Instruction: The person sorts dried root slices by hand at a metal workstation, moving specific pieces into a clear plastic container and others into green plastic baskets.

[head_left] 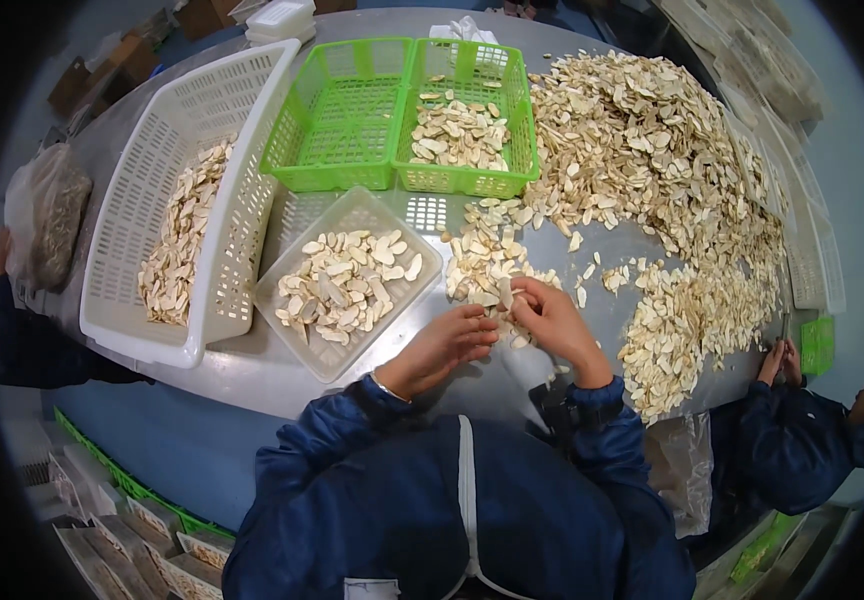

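Note:
My right hand [555, 318] pinches a pale dried slice [505, 292] between thumb and fingertips, over a small heap of slices [482, 255] on the metal table. My left hand [442, 350] is beside it, fingers stretched toward the heap and slightly bent, with nothing visible in them. Left of the hands lies a shallow translucent tray [410, 282], turned cornerwise, with a layer of slices [337, 290] in it. To the right spreads a large pile of the same slices [642, 140], reaching round toward the table's near edge.
Beyond the tray stand two joined green baskets, the left one [352, 105] bare inside, the right one [497, 180] partly filled. A tall white perforated crate [187, 335] with slices stands at left. A co-worker's hands [780, 360] are at the right edge; another person's sleeve [32, 340] shows at left.

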### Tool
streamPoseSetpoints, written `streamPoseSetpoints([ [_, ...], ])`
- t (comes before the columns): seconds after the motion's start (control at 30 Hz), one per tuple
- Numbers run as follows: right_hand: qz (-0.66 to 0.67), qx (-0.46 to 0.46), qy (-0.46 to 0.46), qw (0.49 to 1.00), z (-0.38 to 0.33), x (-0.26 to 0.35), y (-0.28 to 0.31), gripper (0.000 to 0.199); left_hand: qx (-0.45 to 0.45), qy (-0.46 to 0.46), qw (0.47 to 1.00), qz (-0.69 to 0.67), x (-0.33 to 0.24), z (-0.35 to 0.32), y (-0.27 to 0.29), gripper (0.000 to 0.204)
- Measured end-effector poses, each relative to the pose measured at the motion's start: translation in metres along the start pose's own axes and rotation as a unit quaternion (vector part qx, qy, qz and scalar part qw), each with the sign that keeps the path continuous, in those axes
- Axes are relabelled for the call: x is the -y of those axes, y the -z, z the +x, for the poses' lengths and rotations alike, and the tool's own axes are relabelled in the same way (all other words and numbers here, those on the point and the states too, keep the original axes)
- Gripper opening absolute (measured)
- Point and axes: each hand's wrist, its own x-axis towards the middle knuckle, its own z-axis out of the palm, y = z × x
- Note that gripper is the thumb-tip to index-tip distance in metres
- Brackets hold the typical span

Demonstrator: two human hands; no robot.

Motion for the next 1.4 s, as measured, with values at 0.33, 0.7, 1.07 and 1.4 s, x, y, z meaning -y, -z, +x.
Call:
streamPoseSetpoints([
  [0.33,-0.18,-0.075,0.086,0.977,-0.009,0.016,-0.006,0.024,0.022,0.028,0.999,-0.026,0.014,0.001,0.019,0.026],
  [0.7,-0.315,-0.158,0.184,0.918,0.023,-0.014,-0.018,0.017,0.053,0.13,0.989,-0.036,0.005,-0.018,0.019,0.023],
  [1.07,0.12,-0.08,-0.019,0.989,0.004,-0.026,0.008,0.024,0.064,0.11,0.988,-0.084,0.012,-0.003,0.028,0.018],
  [1.4,0.221,-0.024,-0.077,0.972,-0.019,-0.022,-0.018,0.016,0.06,-0.019,0.99,-0.128,0.012,0.005,0.014,0.036],
])
